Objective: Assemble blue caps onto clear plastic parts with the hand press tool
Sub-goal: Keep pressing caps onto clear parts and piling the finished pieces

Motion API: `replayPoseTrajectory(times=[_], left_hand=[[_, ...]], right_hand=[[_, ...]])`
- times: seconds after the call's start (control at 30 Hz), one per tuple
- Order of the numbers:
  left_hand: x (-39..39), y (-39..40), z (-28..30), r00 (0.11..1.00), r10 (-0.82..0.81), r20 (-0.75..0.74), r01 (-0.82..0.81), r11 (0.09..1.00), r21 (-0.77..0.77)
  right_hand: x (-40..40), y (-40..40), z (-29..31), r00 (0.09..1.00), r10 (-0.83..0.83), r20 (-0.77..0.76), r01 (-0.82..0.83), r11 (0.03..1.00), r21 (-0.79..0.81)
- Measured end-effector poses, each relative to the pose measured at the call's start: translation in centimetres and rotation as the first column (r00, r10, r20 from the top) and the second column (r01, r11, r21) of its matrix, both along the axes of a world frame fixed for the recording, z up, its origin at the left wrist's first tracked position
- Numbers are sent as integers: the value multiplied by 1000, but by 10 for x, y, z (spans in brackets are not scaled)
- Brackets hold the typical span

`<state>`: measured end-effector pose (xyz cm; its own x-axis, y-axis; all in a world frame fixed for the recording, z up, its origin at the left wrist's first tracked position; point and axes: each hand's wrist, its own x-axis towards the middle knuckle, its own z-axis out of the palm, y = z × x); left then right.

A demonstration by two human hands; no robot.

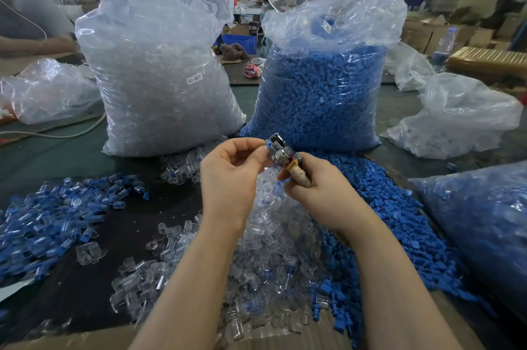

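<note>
The small metal hand press tool with a cloth-wrapped handle (282,154) is held up above the middle of the dark counter (142,212). The right hand (316,181) grips its handle with curled fingers. The left hand (231,167) pinches a small blue plastic cap (268,145) against the tool's head (whether a clear piece sits under it, I cannot tell). Below lie loose clear plastic parts (265,235), loose blue caps (399,221) to the right, and assembled blue-and-clear pieces (57,215) to the left. Behind stand a tall bag of clear parts (159,73) and a tall bag of blue caps (322,87).
</note>
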<state>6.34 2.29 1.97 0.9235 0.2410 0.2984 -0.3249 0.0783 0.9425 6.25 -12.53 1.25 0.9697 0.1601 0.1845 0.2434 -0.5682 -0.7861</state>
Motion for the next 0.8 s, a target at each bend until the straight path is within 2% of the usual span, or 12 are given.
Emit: replayPoseTrajectory(times=[0.43, 0.57, 0.63, 0.7, 0.73, 0.8], left_hand=[[0, -1, -1, 999, -3, -32, 2, 1000, -23], [4, 2, -5, 991, -47, -122, 43, 998, -36], [8, 8, -7, 980, -44, -193, 25, 995, -97], [14, 22, -8, 960, -9, -281, -66, 965, -254], [17, 33, -8, 945, 1, -328, -129, 921, -367], [20, 57, -8, 915, 23, -403, -271, 775, -570]], right_hand=[[3, 1, -5, 998, -52, 24, 54, 995, -84], [5, 2, -5, 999, -45, 22, 49, 985, -165], [7, 2, -6, 997, -71, 30, 76, 975, -210], [10, -1, -8, 987, -151, 46, 158, 955, -249], [11, -4, -9, 977, -209, 45, 213, 937, -275], [13, -11, -11, 944, -330, 18, 316, 882, -350]])
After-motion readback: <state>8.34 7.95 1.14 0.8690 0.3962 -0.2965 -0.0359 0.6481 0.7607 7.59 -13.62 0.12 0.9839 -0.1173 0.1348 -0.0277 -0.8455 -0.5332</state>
